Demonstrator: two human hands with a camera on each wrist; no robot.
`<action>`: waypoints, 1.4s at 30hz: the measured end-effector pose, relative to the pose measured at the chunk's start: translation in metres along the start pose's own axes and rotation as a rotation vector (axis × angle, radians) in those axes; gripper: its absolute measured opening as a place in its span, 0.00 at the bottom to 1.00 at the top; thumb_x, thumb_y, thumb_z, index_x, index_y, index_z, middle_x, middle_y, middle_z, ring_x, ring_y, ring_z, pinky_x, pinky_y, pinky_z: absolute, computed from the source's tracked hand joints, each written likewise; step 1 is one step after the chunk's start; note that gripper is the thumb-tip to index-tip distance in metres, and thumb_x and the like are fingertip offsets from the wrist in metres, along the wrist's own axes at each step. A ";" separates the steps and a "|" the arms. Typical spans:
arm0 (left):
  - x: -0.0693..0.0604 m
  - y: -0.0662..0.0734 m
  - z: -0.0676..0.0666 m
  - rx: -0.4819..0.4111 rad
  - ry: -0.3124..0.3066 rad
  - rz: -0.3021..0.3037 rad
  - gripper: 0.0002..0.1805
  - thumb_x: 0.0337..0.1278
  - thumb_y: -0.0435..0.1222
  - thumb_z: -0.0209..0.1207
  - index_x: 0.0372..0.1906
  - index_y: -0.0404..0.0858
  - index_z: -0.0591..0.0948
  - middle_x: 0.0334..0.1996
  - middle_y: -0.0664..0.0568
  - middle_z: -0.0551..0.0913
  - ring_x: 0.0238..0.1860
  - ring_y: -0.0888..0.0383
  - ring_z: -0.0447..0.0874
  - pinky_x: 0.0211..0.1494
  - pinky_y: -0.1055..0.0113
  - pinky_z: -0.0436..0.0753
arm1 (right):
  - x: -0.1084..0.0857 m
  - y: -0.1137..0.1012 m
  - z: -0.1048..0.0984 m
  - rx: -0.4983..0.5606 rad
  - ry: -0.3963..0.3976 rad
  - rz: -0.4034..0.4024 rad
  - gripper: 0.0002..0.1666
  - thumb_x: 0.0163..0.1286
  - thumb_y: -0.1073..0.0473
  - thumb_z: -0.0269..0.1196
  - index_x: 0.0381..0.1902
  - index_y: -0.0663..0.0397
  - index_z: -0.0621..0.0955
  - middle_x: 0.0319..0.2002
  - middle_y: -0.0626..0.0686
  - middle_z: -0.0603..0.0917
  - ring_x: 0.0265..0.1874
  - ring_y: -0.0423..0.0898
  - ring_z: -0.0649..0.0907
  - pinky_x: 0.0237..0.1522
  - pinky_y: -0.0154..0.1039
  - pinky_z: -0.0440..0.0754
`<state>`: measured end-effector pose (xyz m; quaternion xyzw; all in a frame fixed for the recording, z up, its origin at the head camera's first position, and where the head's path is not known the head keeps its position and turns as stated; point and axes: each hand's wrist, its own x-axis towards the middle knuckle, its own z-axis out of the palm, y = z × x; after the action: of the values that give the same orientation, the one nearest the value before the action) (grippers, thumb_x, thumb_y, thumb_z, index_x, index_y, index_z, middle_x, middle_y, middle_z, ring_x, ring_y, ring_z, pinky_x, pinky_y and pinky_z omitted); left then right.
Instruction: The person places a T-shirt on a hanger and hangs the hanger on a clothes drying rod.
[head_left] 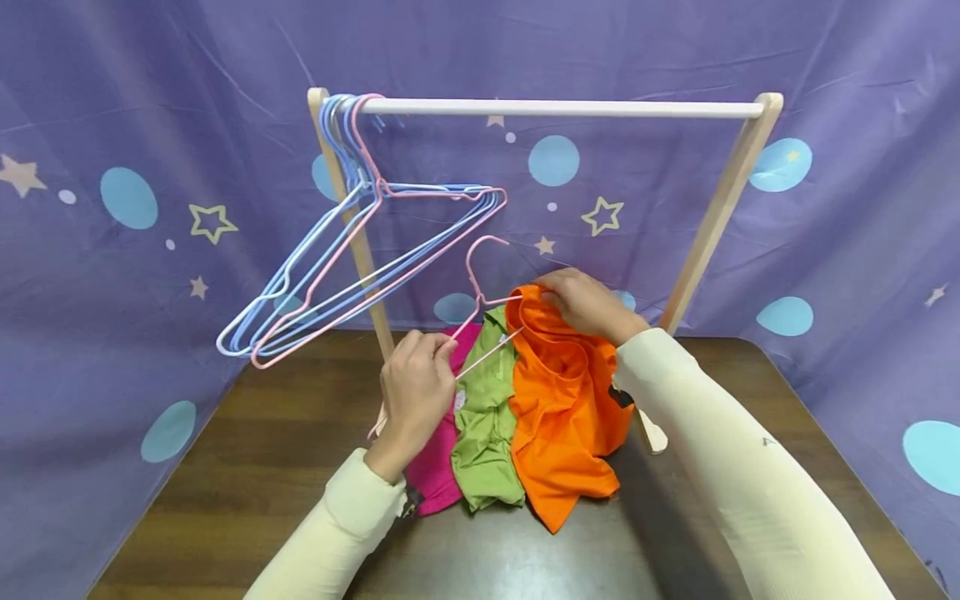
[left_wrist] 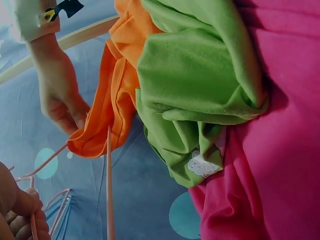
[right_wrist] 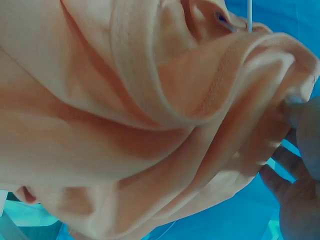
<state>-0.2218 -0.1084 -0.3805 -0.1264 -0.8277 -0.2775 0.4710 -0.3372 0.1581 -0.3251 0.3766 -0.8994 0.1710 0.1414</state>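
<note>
My left hand (head_left: pixel 416 383) grips one arm of a pink hanger (head_left: pixel 469 260), thumb and fingers curled round the wire. The hanger's other end runs into the neck opening of an orange shirt (head_left: pixel 566 433). At the collar, my right hand (head_left: pixel 588 304) pinches the orange fabric between thumb and fingers. In the left wrist view the hanger's lower bar (left_wrist: pixel 110 200) goes up into the orange cloth. The hanger's far tip is hidden inside the shirt. Beside it hang a green garment (head_left: pixel 483 450) and a magenta garment (head_left: pixel 435 467), left of the orange one.
A wooden rack with a white rail (head_left: pixel 562 107) stands on the brown table (head_left: pixel 285 467). Several blue, white and pink hangers (head_left: pixel 360 250) hang at its left end. Behind is a purple curtain (head_left: pixel 675 50) with stars and dots.
</note>
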 end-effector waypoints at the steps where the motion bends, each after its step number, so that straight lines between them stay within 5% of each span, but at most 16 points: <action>1: 0.000 0.000 0.000 -0.002 -0.001 0.002 0.07 0.58 0.34 0.70 0.30 0.34 0.87 0.23 0.48 0.79 0.26 0.46 0.79 0.28 0.51 0.78 | 0.000 -0.002 0.000 -0.001 0.005 -0.002 0.16 0.75 0.68 0.59 0.57 0.62 0.84 0.53 0.58 0.86 0.57 0.58 0.82 0.66 0.53 0.74; 10: 0.001 0.003 0.002 -0.015 0.008 0.011 0.07 0.57 0.35 0.71 0.30 0.34 0.87 0.23 0.48 0.80 0.26 0.47 0.79 0.29 0.52 0.78 | 0.002 -0.022 0.003 -0.044 0.068 -0.006 0.09 0.72 0.65 0.66 0.47 0.56 0.87 0.43 0.53 0.89 0.45 0.54 0.86 0.53 0.50 0.83; 21: 0.001 0.004 0.003 -0.031 0.031 0.008 0.07 0.56 0.34 0.71 0.29 0.34 0.87 0.23 0.48 0.80 0.27 0.46 0.79 0.29 0.52 0.78 | 0.003 -0.041 0.008 -0.355 0.256 -0.188 0.07 0.67 0.71 0.66 0.33 0.55 0.87 0.27 0.52 0.83 0.30 0.52 0.81 0.29 0.45 0.85; 30: 0.000 0.005 0.004 -0.026 0.025 0.012 0.09 0.59 0.36 0.70 0.30 0.33 0.87 0.22 0.48 0.79 0.27 0.45 0.78 0.31 0.53 0.78 | 0.009 -0.066 0.009 -0.458 0.326 -0.327 0.09 0.68 0.70 0.65 0.42 0.57 0.88 0.29 0.53 0.88 0.28 0.50 0.85 0.24 0.45 0.84; 36: 0.000 0.007 0.006 -0.034 0.048 0.012 0.07 0.57 0.34 0.71 0.29 0.33 0.87 0.22 0.48 0.79 0.27 0.45 0.78 0.31 0.53 0.77 | 0.011 -0.076 0.012 -0.452 0.393 -0.334 0.05 0.69 0.67 0.66 0.40 0.60 0.88 0.27 0.53 0.87 0.24 0.50 0.82 0.21 0.43 0.82; 42: 0.003 0.014 0.007 -0.025 0.063 0.006 0.08 0.59 0.36 0.70 0.30 0.34 0.88 0.24 0.47 0.81 0.27 0.43 0.78 0.33 0.51 0.76 | 0.011 -0.087 0.015 -0.403 0.492 -0.235 0.06 0.72 0.66 0.63 0.38 0.59 0.87 0.33 0.53 0.90 0.30 0.51 0.87 0.23 0.46 0.85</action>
<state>-0.2217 -0.0933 -0.3764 -0.1258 -0.8086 -0.2902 0.4961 -0.2839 0.0879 -0.3164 0.3897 -0.8045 0.0582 0.4444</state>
